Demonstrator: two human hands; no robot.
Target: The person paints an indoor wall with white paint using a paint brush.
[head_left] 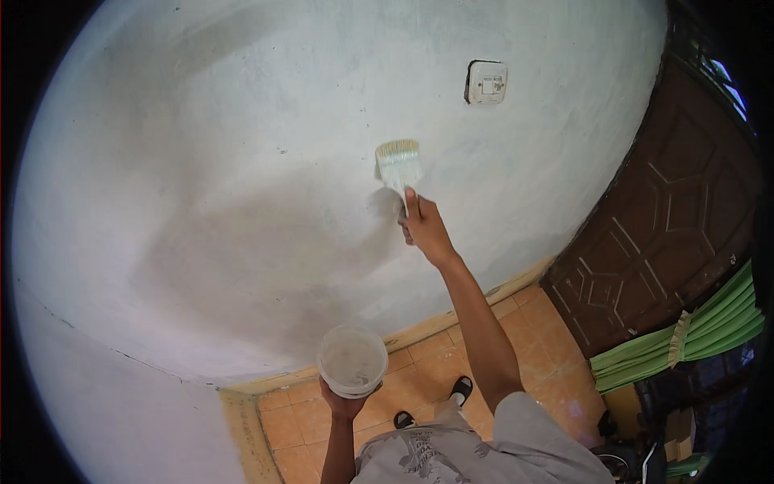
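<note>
My right hand (pixel 426 227) grips the handle of a wide flat paintbrush (pixel 399 163), thumb along its back. The brush points up the wall, its pale bristles at or very near the surface; contact is hard to tell. Whitish paint coats the ferrule. Ahead of me stands a white painted wall (pixel 290 199) with grey shadows and small chips. Low in front of my body, my left hand (pixel 347 399) holds a round translucent plastic tub (pixel 352 362) from below. Its inside looks pale, and how much it contains is unclear.
A white wall switch (pixel 487 83) sits to the upper right, with a dark gap at its left edge. Yellowish skirting (pixel 423 330) meets orange floor tiles (pixel 393 387). On the right are a brown panelled door (pixel 659 199), a tied green curtain (pixel 683 339) and a cardboard box (pixel 680 432).
</note>
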